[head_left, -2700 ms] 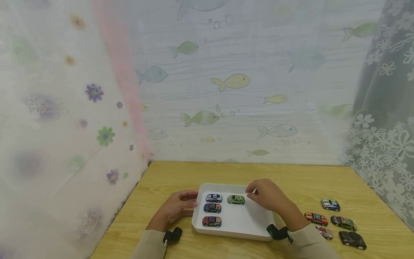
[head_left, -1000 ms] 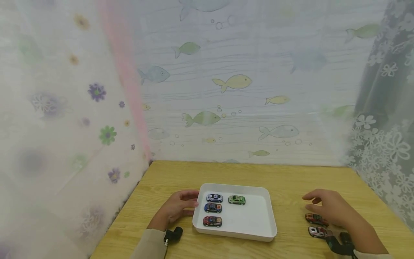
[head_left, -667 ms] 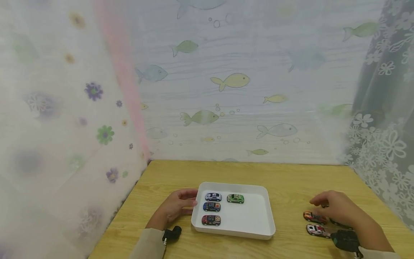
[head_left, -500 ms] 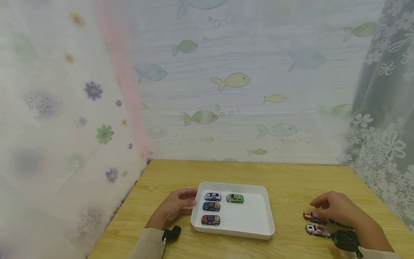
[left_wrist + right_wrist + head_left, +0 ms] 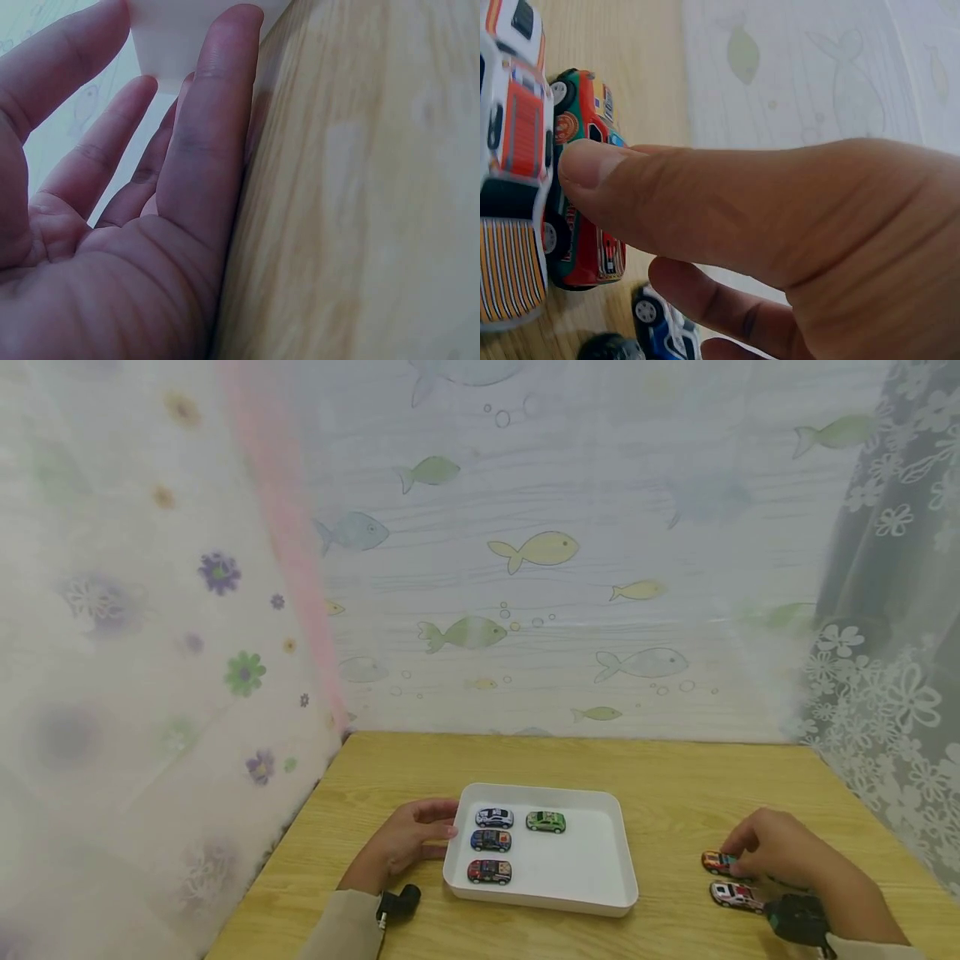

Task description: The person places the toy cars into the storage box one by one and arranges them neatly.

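My left hand (image 5: 408, 839) is at the left side of a white tray (image 5: 581, 870), its extended fingertips against the tray wall in the left wrist view. Inside the tray, a white toy car (image 5: 494, 818), a blue one (image 5: 491, 841) and a red one (image 5: 489, 872) form a left column, with a green car (image 5: 545, 822) right of the white one. To the right of the tray, my right hand (image 5: 783, 850) pinches a red-orange toy car (image 5: 714, 862), thumb on its near side. The hand covers part of that car. A white-and-red toy car (image 5: 733, 896) sits just in front of it.
Beyond the right hand, the right wrist view shows a blue-and-white toy car (image 5: 666, 328) and part of a dark one (image 5: 609, 346). The wooden table (image 5: 420, 760) meets a fish-print curtain (image 5: 555, 652) at the back. A flowered curtain (image 5: 150, 652) hangs at the left.
My right hand has gone from the tray's back right corner to the cars at the right, and its fingers have closed on the red-orange car. The left hand stays at the tray.
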